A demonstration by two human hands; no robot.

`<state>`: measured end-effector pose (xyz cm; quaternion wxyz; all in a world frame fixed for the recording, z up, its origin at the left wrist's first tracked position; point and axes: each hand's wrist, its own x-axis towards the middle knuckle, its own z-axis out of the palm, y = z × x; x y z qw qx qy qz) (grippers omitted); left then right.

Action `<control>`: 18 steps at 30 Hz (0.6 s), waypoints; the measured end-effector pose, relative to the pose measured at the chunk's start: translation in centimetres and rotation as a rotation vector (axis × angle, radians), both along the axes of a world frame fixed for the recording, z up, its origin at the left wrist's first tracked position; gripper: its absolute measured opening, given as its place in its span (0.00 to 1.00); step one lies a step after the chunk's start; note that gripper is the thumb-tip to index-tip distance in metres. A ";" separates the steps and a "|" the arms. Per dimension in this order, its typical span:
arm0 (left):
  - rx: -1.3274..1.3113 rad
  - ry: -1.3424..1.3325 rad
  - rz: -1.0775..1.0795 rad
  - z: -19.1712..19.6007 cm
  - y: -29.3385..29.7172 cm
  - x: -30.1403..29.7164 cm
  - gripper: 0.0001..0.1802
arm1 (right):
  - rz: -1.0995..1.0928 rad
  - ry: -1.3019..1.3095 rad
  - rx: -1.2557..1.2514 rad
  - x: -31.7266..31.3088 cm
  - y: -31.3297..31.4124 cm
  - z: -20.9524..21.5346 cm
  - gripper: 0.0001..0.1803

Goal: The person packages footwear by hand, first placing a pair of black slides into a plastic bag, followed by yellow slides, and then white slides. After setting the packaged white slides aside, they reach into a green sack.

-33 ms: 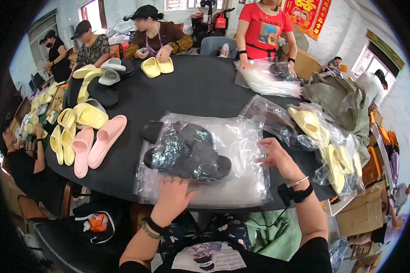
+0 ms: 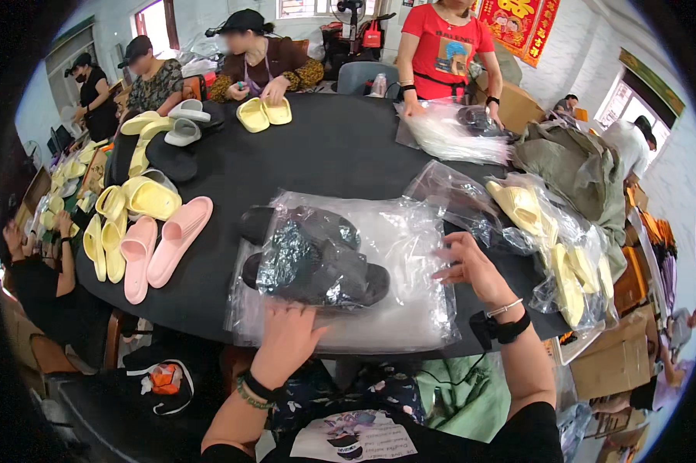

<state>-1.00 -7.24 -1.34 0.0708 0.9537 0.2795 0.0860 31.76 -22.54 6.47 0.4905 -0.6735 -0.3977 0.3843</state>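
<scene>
I'm in a small packing workshop: several people sit round my black counter (image 2: 325, 147) sorting yellow slippers (image 2: 151, 199) and pink slippers (image 2: 167, 243) into clear bags (image 2: 410, 239), cardboard boxes (image 2: 614, 363) stacked right.

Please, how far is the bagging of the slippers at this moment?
Done: yellow slippers in clear bags lie at the right. In hand: the left hand and right hand hold a clear bag over the dark slippers. Left: pink slippers and loose yellow slippers remain unbagged.
</scene>
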 end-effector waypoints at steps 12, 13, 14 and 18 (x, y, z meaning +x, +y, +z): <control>0.208 -0.599 -0.455 7.5 -6.9 6.3 0.28 | -0.125 -0.104 -0.243 6.4 6.8 -0.2 0.30; 0.179 -0.616 -0.481 6.3 -7.2 8.4 0.28 | -0.121 -0.177 -0.246 7.1 7.1 -0.4 0.26; 0.156 -0.628 -0.497 5.1 -7.5 10.0 0.29 | -0.108 -0.248 -0.240 7.6 7.2 -0.6 0.23; 0.422 -0.680 -0.417 2.6 -8.1 14.8 0.23 | -0.133 -0.215 -0.236 8.5 7.5 -1.0 0.14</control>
